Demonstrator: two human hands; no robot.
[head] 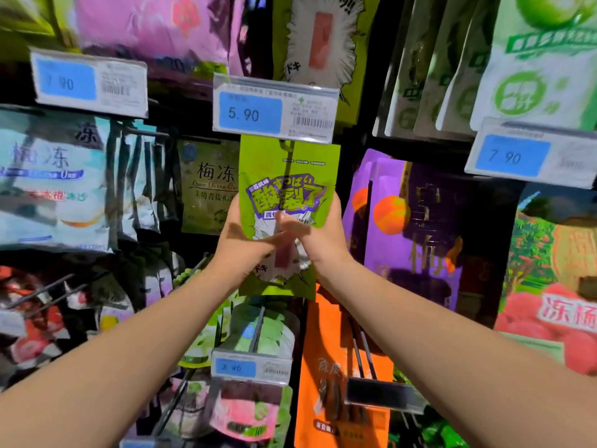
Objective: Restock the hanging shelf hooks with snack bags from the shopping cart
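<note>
Green snack bag stands tall, top just under the 5.90 price tag. Left hand and right hand hold its sides.

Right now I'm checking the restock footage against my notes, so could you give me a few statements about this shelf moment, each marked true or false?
1. Both the left hand and the right hand hold the green snack bag. True.
2. The price tag just above the green snack bag reads 7.90. False: it reads 5.90.
3. A purple bag hangs to the right of the green snack bag. True.
4. The orange bag hangs above the green snack bag. False: it hangs below it, slightly to the right.
</note>
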